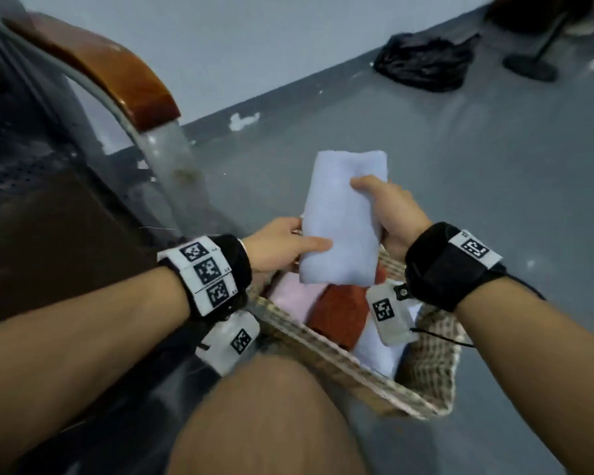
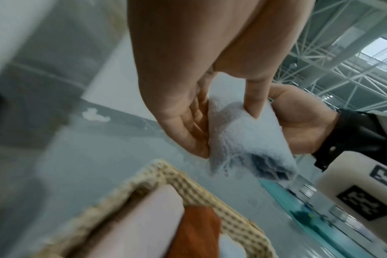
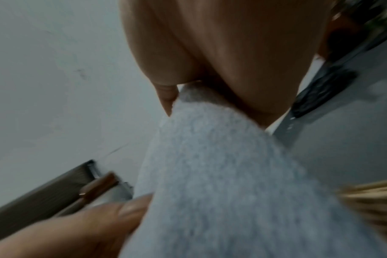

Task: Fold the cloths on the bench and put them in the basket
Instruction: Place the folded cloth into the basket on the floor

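Observation:
A folded pale blue cloth (image 1: 340, 221) hangs in the air above the woven basket (image 1: 326, 344). My left hand (image 1: 282, 245) pinches its near left edge, thumb on top and fingers underneath. My right hand (image 1: 388, 207) grips its right side, thumb over the top. The left wrist view shows the pale blue cloth (image 2: 239, 136) squeezed between my left hand's fingers (image 2: 188, 122) and thumb. In the right wrist view the pale blue cloth (image 3: 221, 174) fills the middle. Inside the basket lie a folded pink cloth (image 1: 292, 296), a rust-red cloth (image 1: 340, 310) and another pale cloth (image 1: 378, 351).
The dark bench (image 1: 48, 234) with a wooden armrest (image 1: 93, 66) stands to the left. My bare knee (image 1: 264, 416) is in front of the basket. A black bag (image 1: 426, 60) and a stand base (image 1: 528, 66) sit on the grey floor far right.

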`<state>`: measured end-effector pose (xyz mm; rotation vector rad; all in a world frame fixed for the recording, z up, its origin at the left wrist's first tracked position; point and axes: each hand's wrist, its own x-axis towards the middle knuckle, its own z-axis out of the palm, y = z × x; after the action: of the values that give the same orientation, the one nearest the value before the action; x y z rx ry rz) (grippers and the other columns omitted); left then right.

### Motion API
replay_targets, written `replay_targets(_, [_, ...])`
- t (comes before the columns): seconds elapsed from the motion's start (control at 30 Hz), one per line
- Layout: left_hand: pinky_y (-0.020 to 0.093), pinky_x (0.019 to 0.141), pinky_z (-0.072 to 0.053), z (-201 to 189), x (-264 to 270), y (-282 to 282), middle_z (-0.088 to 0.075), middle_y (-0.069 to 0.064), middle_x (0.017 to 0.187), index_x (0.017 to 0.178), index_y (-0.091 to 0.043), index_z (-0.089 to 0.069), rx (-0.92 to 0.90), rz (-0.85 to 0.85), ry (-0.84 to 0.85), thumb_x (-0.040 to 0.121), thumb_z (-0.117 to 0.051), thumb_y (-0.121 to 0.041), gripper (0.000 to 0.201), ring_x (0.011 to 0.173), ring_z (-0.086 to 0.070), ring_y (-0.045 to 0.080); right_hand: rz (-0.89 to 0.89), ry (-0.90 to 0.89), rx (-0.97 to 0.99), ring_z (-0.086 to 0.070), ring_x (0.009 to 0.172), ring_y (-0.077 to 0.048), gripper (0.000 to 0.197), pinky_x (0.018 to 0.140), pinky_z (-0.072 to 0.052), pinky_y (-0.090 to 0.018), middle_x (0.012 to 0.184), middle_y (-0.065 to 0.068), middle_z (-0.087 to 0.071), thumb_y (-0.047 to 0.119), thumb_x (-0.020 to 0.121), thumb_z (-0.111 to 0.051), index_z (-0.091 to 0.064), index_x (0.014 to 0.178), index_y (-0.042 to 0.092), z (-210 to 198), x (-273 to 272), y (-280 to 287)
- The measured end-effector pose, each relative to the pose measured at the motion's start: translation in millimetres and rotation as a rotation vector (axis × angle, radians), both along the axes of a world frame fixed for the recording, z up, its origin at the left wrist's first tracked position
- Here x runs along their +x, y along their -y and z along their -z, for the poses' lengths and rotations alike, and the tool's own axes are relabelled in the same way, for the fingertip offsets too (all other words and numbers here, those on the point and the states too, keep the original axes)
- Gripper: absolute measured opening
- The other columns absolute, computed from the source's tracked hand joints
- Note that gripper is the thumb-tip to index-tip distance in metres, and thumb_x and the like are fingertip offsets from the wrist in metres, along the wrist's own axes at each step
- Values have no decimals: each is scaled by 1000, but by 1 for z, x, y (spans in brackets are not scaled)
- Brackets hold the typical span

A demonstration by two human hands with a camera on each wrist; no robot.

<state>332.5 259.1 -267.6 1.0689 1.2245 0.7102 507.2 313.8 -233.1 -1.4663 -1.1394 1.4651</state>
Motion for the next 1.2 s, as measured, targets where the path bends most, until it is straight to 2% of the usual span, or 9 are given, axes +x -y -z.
replay_targets(0.17, [52,98,-52,63,99,-19,-72,16,113,119,-3,-66,-194,266,-150,91,-68,-23,34,106,-68,37,279,107,-295,-60,93,-30,55,87,-48,-42,104,-11,-62,40,81,-61,-61,123,4,75,95,15])
replay_targets(0.3, [39,84,-58,103,130,-28,-71,19,112,120,2,-62,-343,330,-307,95,-63,-30,40,96,-69,33,347,137,-518,-64,107,-38,49,96,-52,-57,121,-18,-65,33,90,-58,-54,130,5,137,125,30])
replay_targets(0.43, [48,101,-50,129,133,-34,-67,22,120,123,5,-62,-292,432,-393,98,-58,-32,45,111,-64,39,368,173,-647,-59,113,-40,51,99,-51,-54,129,-18,-58,31,98,-52,-45,141,3,176,128,33])
replay_targets(0.6, [39,83,-52,152,145,-25,-69,18,112,114,0,-67,-230,503,-499,97,-57,-32,38,99,-67,33,385,239,-651,-58,103,-34,52,99,-49,-49,119,-15,-58,38,102,-44,-49,137,0,198,130,31])
replay_targets(0.73, [32,79,-47,151,150,-24,-66,15,118,117,-5,-67,-167,505,-655,94,-58,-32,36,105,-63,30,286,288,-598,-57,104,-31,45,100,-49,-47,117,-15,-59,32,102,-48,-49,135,1,194,134,27])
replay_targets(0.87, [35,80,-54,125,135,-30,-69,12,112,112,-5,-69,-132,471,-629,91,-59,-37,39,98,-65,28,180,659,-475,-56,122,-39,77,97,-51,-43,139,-21,-52,43,89,-64,-36,146,0,160,130,24])
replay_targets(0.97, [33,77,-57,88,112,-34,-72,9,102,106,-4,-69,-110,359,-476,94,-58,-29,30,92,-71,25,-35,885,-311,-60,102,-33,54,85,-53,-37,109,-12,-61,52,86,-59,-53,118,10,111,109,21])
replay_targets(1.07, [26,66,-51,43,74,-33,-72,7,97,101,-10,-65,-28,301,-420,96,-55,-24,18,79,-70,21,-288,819,-155,-54,73,-21,29,54,-40,-25,70,-1,-54,37,92,-57,-55,72,17,61,63,14])
replay_targets(1.2, [39,83,-57,-12,-2,-18,-74,9,99,95,-10,-68,74,183,-476,91,-58,-14,11,89,-72,24,-660,650,14,-62,72,-15,26,56,-43,-18,85,-6,-69,20,98,-52,-69,80,10,5,-25,13])
